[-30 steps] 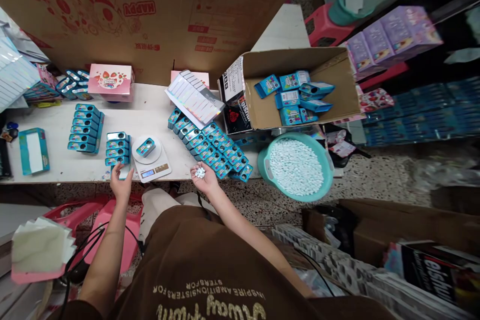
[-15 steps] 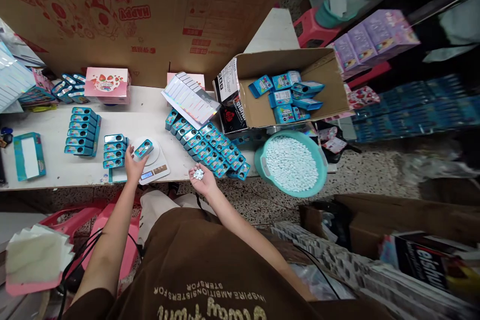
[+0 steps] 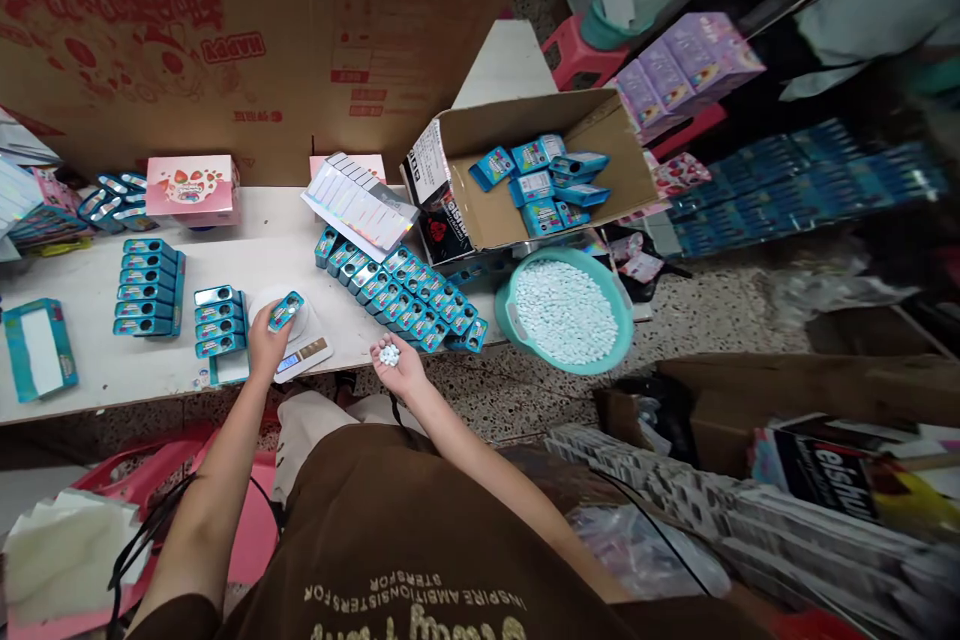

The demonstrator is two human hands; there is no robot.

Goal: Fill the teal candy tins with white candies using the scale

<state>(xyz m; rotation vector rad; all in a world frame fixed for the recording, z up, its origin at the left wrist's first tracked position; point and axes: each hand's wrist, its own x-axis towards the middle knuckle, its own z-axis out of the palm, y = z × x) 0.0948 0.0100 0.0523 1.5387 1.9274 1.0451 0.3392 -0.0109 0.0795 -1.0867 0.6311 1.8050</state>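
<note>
My left hand (image 3: 266,342) grips a small teal box (image 3: 286,311) with a round opening, above the white round plate of a digital scale (image 3: 306,354). Palm up and cupped, my right hand (image 3: 400,370) holds a small heap of white candies (image 3: 389,355) at the table's front edge. Just beyond it stand packed rows of teal boxes (image 3: 409,295), their round openings upward. To the left of the scale is a short stack of teal boxes (image 3: 218,320). A turquoise basin (image 3: 504,312) full of white candies stands to the right of my right hand.
An open cardboard carton (image 3: 465,120) with several teal boxes stands behind the basin. A white sheet of labels (image 3: 356,205) lies on the rows. Further left are another teal stack (image 3: 148,290), a pink strawberry box (image 3: 193,190) and a flat teal tray (image 3: 64,345). Large cardboard (image 3: 285,10) blocks the back.
The camera view has shifted, so the table things sit further left. My left hand still holds the teal box over the scale, and my right hand still cups the candies.
</note>
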